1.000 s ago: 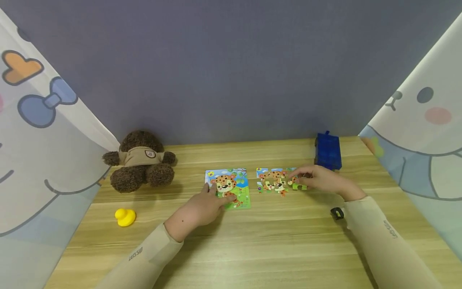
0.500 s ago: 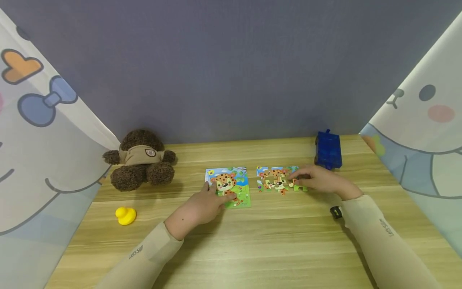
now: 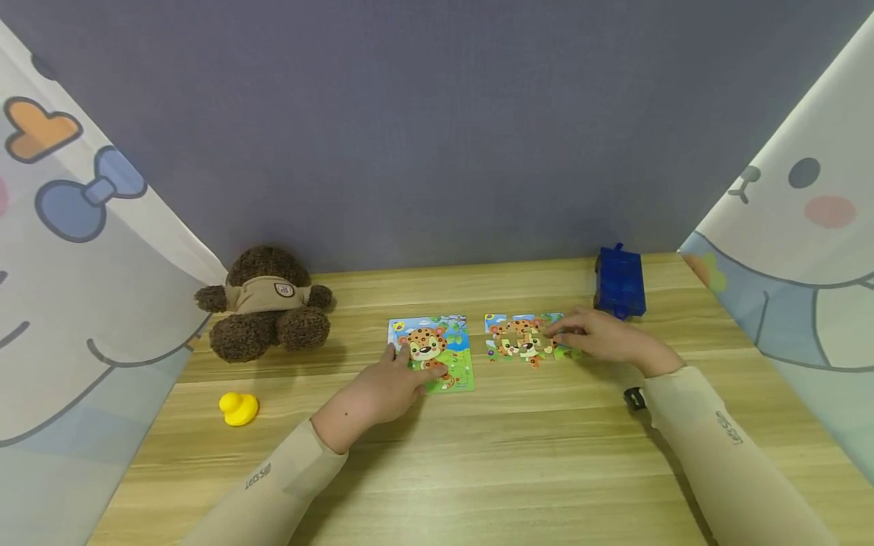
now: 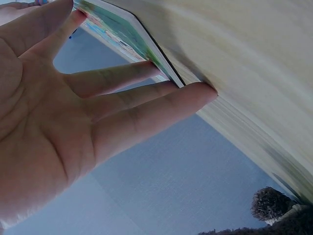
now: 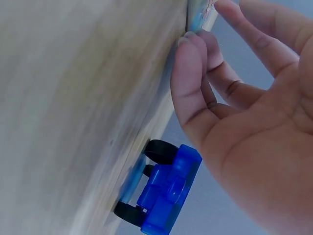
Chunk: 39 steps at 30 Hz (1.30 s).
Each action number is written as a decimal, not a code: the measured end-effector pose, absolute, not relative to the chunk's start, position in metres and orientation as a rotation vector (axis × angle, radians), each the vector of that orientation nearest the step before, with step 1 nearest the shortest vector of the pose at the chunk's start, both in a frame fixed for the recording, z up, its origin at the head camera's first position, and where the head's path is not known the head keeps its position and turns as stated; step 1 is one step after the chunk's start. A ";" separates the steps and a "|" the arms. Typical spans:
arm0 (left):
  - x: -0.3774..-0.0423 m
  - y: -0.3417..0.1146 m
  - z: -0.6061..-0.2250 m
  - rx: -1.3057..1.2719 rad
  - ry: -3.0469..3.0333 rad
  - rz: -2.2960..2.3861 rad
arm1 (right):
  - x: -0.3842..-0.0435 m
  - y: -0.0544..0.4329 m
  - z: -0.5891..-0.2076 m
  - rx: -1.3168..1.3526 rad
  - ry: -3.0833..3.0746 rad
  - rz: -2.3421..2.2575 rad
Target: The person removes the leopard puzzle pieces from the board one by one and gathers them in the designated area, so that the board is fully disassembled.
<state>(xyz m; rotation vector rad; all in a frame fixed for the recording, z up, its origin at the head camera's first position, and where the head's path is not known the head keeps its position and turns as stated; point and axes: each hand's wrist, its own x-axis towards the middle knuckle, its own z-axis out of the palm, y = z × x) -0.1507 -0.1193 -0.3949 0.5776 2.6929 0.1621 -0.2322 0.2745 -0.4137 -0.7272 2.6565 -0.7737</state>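
Both the left hand (image 3: 382,390) and the right hand (image 3: 601,335) are over the table (image 3: 478,470): we see the first resting on the leopard board (image 3: 442,349), its grip straight-fingered and spread, and the other at the puzzle pieces (image 3: 529,350), which lie beside the board with gaps among them. Whether that right grip pinches a piece, we cannot tell. We think a sideways nudge could knock neighbouring pieces askew, or a hasty push jam their edges.

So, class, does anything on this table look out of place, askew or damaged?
Yes: the right-hand leopard puzzle looks askew. Gaps between its pieces break up the face, unlike the whole leopard picture at the left hand. The right hand hides some of the puzzle. I see nothing damaged.
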 end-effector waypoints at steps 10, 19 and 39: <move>-0.152 -0.119 -0.394 0.575 2.683 0.159 | -0.235 0.274 -0.403 -0.626 2.693 -0.818; -0.164 -0.114 -0.383 0.619 2.624 0.169 | -0.233 0.237 -0.375 -0.617 2.721 -0.908; -0.179 -0.166 -0.386 0.389 2.607 0.325 | -0.237 0.103 -0.372 -0.983 2.434 -0.983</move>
